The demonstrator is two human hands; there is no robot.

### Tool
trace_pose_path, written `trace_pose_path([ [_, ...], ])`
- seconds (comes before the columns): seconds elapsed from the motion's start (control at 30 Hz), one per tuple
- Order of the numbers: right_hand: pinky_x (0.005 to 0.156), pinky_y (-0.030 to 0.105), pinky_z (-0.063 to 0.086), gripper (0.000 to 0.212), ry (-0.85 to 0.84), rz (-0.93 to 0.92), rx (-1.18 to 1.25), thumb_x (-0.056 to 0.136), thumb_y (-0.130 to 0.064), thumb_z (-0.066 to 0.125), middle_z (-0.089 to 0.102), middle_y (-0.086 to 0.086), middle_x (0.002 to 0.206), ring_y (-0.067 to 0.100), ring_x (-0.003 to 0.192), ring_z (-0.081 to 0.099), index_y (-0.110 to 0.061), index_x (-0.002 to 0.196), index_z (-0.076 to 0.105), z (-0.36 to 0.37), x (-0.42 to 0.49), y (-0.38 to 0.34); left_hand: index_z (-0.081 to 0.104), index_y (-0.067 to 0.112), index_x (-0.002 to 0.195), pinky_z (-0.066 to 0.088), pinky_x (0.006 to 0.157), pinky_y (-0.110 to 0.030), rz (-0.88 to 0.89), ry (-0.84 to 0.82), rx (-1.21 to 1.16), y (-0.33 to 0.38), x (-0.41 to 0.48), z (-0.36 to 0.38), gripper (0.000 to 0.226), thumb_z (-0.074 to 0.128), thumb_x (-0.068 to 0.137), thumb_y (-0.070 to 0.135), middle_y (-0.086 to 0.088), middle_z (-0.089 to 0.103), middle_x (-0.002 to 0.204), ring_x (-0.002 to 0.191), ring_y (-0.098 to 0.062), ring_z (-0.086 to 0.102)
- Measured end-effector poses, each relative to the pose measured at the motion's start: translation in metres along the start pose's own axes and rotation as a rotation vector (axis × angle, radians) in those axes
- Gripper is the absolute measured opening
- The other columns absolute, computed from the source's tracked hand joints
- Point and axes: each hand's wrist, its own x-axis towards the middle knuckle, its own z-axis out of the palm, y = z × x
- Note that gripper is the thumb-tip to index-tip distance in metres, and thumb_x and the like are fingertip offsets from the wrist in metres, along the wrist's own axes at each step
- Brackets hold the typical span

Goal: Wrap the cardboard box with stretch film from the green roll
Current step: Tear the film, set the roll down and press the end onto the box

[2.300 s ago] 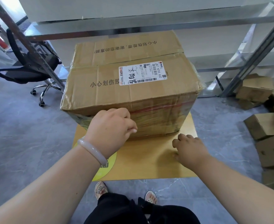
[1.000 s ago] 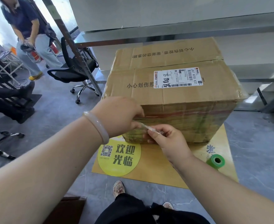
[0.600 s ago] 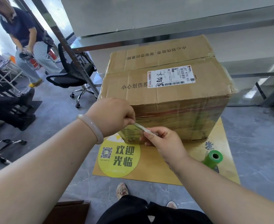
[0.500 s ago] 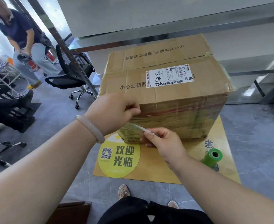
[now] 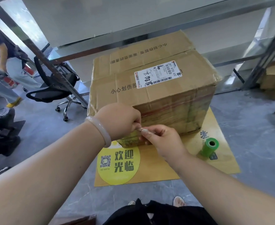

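A large cardboard box (image 5: pixel 151 88) with a white shipping label stands on a yellow floor mat (image 5: pixel 157 169). Clear stretch film bands its side faces. In front of the box's near lower-left corner, my left hand (image 5: pixel 119 120) and my right hand (image 5: pixel 162 140) each pinch one end of a short twisted strand of stretch film (image 5: pixel 142 129). The green roll (image 5: pixel 209 147) lies on the mat to the right of my right hand, apart from both hands, with its hollow core facing up.
A black office chair (image 5: pixel 52 85) and a slanted metal shelf post (image 5: pixel 41 56) stand left of the box. A person (image 5: pixel 2 67) stands at the far left. Small cardboard boxes (image 5: pixel 274 77) lie at the right. Metal shelving runs behind the box.
My hands have drawn closer together, so the film strand between them is shorter and tighter. The view has shifted slightly; the box and the green roll have stayed in place.
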Motion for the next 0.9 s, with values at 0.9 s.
trace_pose_path([
  [0.9, 0.08, 0.04, 0.058, 0.013, 0.238, -0.085, 0.001, 0.085, -0.017, 0.07, 0.074, 0.006, 0.075, 0.02, 0.074, 0.07, -0.018, 0.072, 0.074, 0.018, -0.019, 0.015, 0.069, 0.029, 0.099, 0.044, 0.074, -0.026, 0.158, 0.091, -0.199, -0.012, 0.005, 0.004, 0.014, 0.063, 0.094, 0.04, 0.014, 0.061, 0.089, 0.084, -0.009, 0.055],
])
